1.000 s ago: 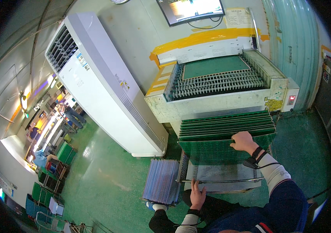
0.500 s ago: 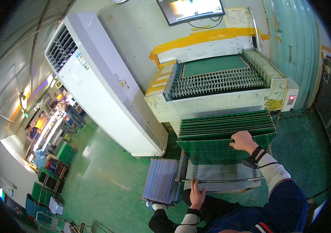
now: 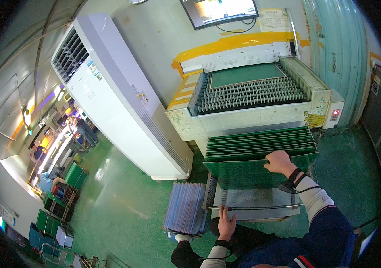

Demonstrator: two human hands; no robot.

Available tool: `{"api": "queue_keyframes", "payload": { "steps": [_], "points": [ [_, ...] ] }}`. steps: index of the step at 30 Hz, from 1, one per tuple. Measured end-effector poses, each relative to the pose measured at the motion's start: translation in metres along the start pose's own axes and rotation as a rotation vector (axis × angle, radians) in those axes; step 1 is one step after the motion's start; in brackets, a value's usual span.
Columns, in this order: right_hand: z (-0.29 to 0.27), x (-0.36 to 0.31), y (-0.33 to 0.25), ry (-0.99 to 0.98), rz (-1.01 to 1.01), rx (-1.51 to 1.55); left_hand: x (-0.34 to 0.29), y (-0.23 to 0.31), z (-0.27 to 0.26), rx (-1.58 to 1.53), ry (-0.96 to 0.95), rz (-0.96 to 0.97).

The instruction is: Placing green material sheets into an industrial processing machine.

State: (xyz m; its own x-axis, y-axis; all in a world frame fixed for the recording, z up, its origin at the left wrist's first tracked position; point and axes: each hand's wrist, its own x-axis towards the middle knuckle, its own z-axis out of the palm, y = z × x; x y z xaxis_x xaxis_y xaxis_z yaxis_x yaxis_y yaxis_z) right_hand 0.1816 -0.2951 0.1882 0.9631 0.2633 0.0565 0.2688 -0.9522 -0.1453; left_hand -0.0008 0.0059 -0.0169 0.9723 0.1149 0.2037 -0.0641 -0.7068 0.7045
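Note:
A row of thin green panels [image 3: 262, 142], like circuit boards, stands on edge in a rack below the conveyor machine. My right hand [image 3: 281, 163] is closed on the top edge of the nearest green panel [image 3: 239, 172], its thumb side toward the left. That panel leans slightly apart from the ones behind. My left hand [image 3: 227, 225] lies by the left end of the metal bar [image 3: 262, 207] across the rack's front, fingers apart and fingertips touching the bar. Under the bar shows the rack's grey base plate [image 3: 255, 198].
Behind the rack stands a roller conveyor machine [image 3: 248, 96] with a green panel [image 3: 248, 76] lying on its rollers. A rack of bluish upright sheets [image 3: 185, 207] sits on the floor by my foot. A tall white air conditioner [image 3: 123, 98] rises at left. Several people work far left.

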Motion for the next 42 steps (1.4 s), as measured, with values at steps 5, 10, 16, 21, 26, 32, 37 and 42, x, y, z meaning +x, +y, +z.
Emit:
{"api": "queue_keyframes", "payload": {
  "steps": [5, 10, 16, 21, 26, 32, 37, 42],
  "points": [
    [-0.0016, -0.0003, -0.0018, -0.005, 0.01, 0.0, 0.0003, -0.0048, 0.0023, 0.005, 0.019, 0.04],
    [-0.0003, 0.0011, -0.0013, -0.016, 0.022, 0.001, 0.0001, -0.005, 0.0031, 0.011, 0.025, 0.038],
    [0.0021, 0.0011, 0.0, -0.006, 0.018, -0.004, 0.0006, -0.0037, 0.0023, 0.002, 0.022, 0.024],
    [0.003, -0.0003, 0.0008, 0.023, 0.003, 0.002, 0.0004, -0.0046, 0.0034, 0.026, 0.032, 0.047],
    [0.0009, -0.0009, -0.0012, 0.016, 0.005, -0.004, 0.0002, -0.0049, 0.0031, -0.026, 0.019, 0.019],
    [0.0, -0.0016, -0.0021, 0.013, 0.01, -0.009, -0.0004, -0.0036, 0.0026, -0.034, 0.004, 0.0],
    [0.0007, -0.0016, -0.001, 0.007, 0.014, -0.013, -0.0002, -0.0012, 0.0013, -0.009, 0.028, 0.037],
    [0.002, -0.0006, -0.0008, 0.002, 0.011, -0.012, 0.0006, -0.0022, 0.0008, -0.036, 0.001, 0.009]
  ]
}}
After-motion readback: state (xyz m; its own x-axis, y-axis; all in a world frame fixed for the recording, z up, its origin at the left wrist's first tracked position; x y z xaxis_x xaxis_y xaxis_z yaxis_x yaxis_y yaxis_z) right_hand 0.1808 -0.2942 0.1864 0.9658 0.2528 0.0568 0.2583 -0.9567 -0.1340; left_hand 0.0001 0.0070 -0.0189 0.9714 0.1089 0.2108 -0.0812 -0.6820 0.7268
